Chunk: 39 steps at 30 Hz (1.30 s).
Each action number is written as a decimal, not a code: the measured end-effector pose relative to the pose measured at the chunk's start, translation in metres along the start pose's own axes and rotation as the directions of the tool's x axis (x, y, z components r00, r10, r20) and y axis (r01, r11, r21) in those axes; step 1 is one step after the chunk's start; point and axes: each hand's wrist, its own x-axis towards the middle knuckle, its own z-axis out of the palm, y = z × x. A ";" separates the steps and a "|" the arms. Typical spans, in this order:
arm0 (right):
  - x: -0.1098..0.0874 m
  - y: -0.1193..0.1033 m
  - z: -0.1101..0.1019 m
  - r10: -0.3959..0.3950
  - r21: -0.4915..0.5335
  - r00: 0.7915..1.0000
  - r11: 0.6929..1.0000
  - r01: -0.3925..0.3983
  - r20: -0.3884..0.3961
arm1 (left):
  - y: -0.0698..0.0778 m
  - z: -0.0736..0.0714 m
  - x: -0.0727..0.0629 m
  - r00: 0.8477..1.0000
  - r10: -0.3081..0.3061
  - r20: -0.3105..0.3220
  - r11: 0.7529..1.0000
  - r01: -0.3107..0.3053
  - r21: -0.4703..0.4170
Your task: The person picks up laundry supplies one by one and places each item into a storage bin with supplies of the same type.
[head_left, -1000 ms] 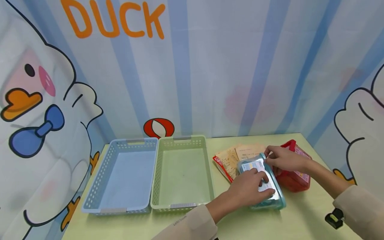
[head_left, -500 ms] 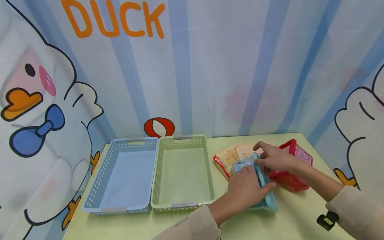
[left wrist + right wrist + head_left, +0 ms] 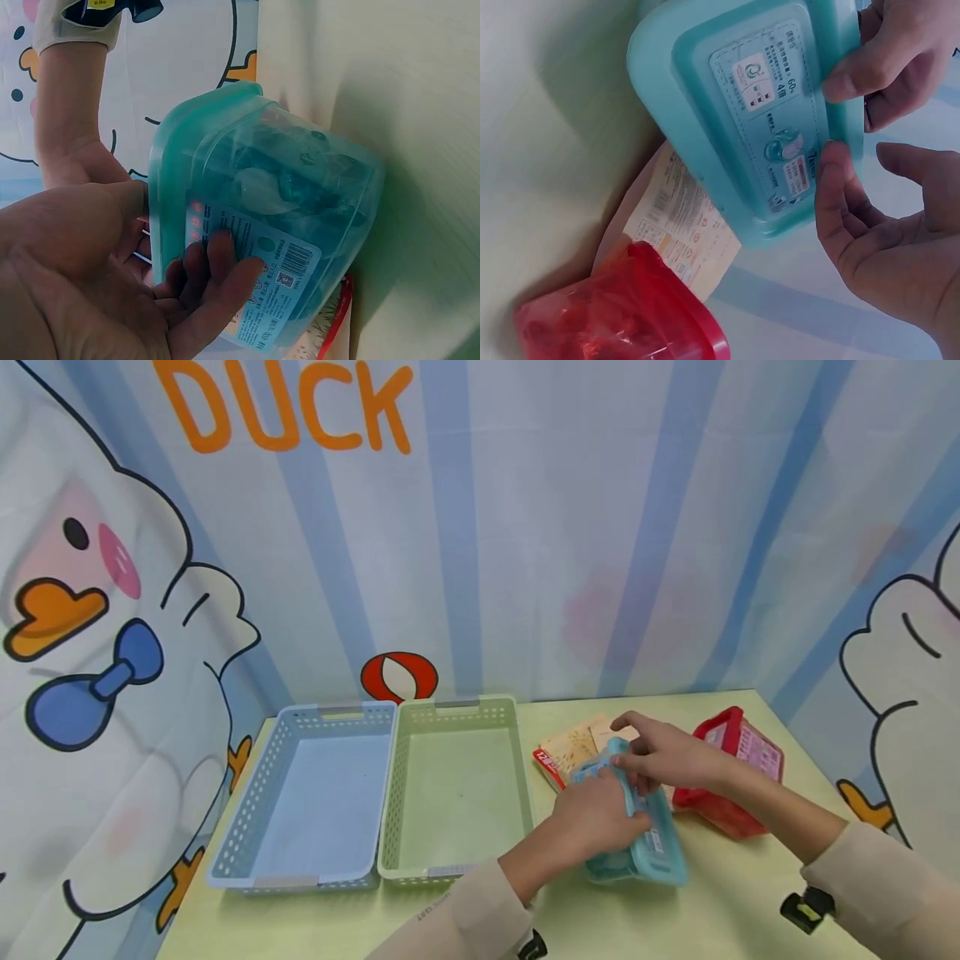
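Note:
A teal plastic tub [image 3: 656, 852] with a printed lid and see-through walls stands tilted on the table at the right in the head view. My left hand [image 3: 596, 814] grips it, fingers over the labelled wall and thumb on the lid. In the left wrist view the tub [image 3: 315, 195] shows a barcode label and dim bluish contents. At the tub's far end is my right hand [image 3: 667, 756], touching the lid edge with a fingertip. From the right wrist view, the lid [image 3: 772, 127] is toward my right hand [image 3: 892, 240], whose other fingers are loosely bent and off the lid.
Flat food packets [image 3: 567, 752] lie behind and partly under the tub. A red box [image 3: 738, 768] is to its right. On the left, a blue basket [image 3: 330, 810] and a green basket [image 3: 457, 810] stand side by side. A printed curtain [image 3: 525, 527] hangs behind the table.
The tub has turned so its lid faces more to the right and up, and it has shifted slightly left. Both hands have moved left with it.

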 end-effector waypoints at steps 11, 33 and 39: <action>-0.004 0.013 -0.005 -0.064 -0.275 0.972 0.961 0.000 -0.225 | -0.009 -0.005 -0.004 0.999 0.001 -0.034 0.999 -0.003 -0.053; -0.017 0.041 0.003 0.181 -0.093 0.979 0.978 -0.189 -0.091 | -0.012 -0.002 -0.005 0.997 0.005 -0.078 0.993 -0.014 -0.115; -0.019 0.046 0.007 0.201 -0.026 0.978 0.979 -0.202 -0.058 | -0.013 -0.006 -0.007 0.998 0.004 -0.067 0.994 -0.011 -0.106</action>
